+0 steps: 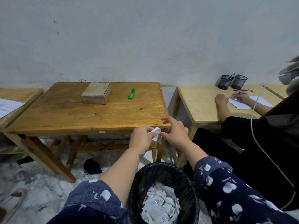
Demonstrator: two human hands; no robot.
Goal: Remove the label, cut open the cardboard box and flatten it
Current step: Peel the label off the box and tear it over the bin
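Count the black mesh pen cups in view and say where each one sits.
2. Both stand at the back of the right-hand table, by the wall: the left cup holds pens, and the right cup sits beside it. None seems hidden.

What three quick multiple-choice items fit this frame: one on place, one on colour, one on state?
1. Where is the closed brown cardboard box?
A. In the bin
B. On the wooden table, far side
C. On the floor

2. What colour is the plastic utility knife?
A. Green
B. Red
C. Yellow

3. What does the left hand hold?
A. Nothing
B. The knife
C. A crumpled white paper label

Answers: B, it sits near the wall; A, its handle is green; C, both the left and right hand pinch it above the black-lined waste bin.
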